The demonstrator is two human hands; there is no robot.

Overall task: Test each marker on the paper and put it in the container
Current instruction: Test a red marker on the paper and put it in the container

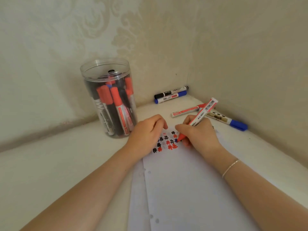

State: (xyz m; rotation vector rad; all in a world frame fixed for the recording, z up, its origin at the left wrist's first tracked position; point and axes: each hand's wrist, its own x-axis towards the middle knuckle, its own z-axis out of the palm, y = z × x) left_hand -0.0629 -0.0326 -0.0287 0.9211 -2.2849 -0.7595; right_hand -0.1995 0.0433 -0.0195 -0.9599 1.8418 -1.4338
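One red marker (202, 114) sits clamped in the right hand (198, 132), its tip touching the paper (191, 180) among rows of black, red and blue test marks (166, 143). The left hand (148, 132), fingers curled with nothing in it, presses the paper at 9 o'clock of the marks. The clear container (110, 97), full of markers, stands at 10 o'clock. Four loose markers (171, 95) lie from 12 to 2 o'clock near the wall (250, 55).

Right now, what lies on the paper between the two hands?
In the head view, rows of black and red test marks lie on the paper between the left hand and the right hand, which holds a red marker.
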